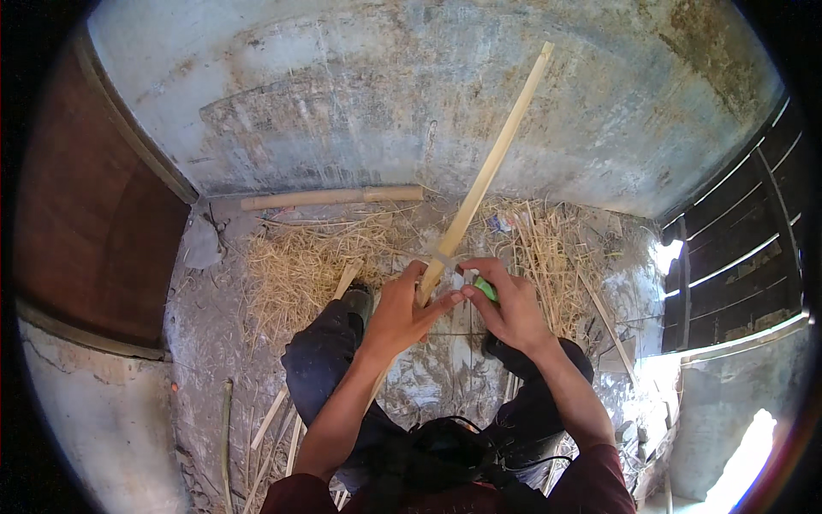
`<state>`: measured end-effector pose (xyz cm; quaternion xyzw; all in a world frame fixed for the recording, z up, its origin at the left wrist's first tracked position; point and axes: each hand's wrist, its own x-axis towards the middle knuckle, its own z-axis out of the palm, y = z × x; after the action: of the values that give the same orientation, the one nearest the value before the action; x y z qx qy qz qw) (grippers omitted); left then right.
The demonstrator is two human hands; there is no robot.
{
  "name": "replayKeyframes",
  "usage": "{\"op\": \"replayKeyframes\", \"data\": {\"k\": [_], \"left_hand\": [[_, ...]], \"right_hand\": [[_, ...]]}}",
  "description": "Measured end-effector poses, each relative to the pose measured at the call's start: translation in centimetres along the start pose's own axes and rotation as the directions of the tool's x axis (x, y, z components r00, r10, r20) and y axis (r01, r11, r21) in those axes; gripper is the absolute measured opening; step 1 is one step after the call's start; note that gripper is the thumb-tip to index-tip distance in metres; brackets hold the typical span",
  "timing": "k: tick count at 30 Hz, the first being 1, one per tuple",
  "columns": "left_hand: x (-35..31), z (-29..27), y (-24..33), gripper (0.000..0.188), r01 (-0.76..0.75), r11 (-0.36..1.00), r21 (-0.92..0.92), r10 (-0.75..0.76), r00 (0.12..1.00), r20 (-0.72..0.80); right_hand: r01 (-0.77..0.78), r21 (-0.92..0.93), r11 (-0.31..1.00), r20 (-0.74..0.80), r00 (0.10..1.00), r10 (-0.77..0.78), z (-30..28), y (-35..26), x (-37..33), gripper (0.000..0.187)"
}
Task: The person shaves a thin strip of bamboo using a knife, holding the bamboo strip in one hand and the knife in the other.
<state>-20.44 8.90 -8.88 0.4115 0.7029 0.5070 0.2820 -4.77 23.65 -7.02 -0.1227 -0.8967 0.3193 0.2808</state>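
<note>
A long pale bamboo strip point(485, 180) runs slantwise from between my legs up toward the wall. My left hand point(398, 310) is closed around its lower part. In my right hand point(512, 310) is a knife with a bright green handle point(485, 289), gripped between thumb and fingers. Its grey blade point(443, 259) lies across the strip, just above my left fingers. Both thumbs come close together below the blade. My fingers partly hide the knife, and the strip's lower end is lost behind my left forearm.
Heaps of shavings point(295, 270) cover the floor on the left, with more shavings and thin strips point(548, 274) on the right. A bamboo pole point(334, 198) lies along the stained wall point(360, 103). A brown door panel point(94, 197) stands left, a dark slatted opening point(736, 248) right.
</note>
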Motion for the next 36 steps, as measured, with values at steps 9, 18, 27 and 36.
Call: {"op": "replayKeyframes", "data": {"k": [9, 18, 27, 36], "left_hand": [[-0.9, -1.5, 0.5, 0.035, 0.092, 0.907, -0.411, -0.037, 0.989, 0.140], [-1.2, -1.6, 0.6, 0.039, 0.099, 0.878, -0.469, -0.028, 0.988, 0.155], [-1.1, -1.5, 0.1, 0.034, 0.115, 0.939, -0.324, -0.103, 0.993, 0.053], [-1.0, -0.6, -0.6, 0.027, -0.013, 0.997, -0.079, 0.004, 0.994, -0.107]], "right_hand": [[0.022, -0.002, 1.000, 0.035, 0.999, -0.021, 0.2, -0.5, 0.5, 0.039], [-0.029, -0.009, 1.000, 0.095, 0.995, 0.029, -0.4, -1.5, 0.7, 0.033], [-0.007, -0.037, 0.999, 0.017, 1.000, 0.007, -1.4, -1.1, 0.5, 0.023], [0.024, -0.125, 0.992, -0.020, 0.999, -0.027, -1.0, -0.5, 0.2, 0.015]]}}
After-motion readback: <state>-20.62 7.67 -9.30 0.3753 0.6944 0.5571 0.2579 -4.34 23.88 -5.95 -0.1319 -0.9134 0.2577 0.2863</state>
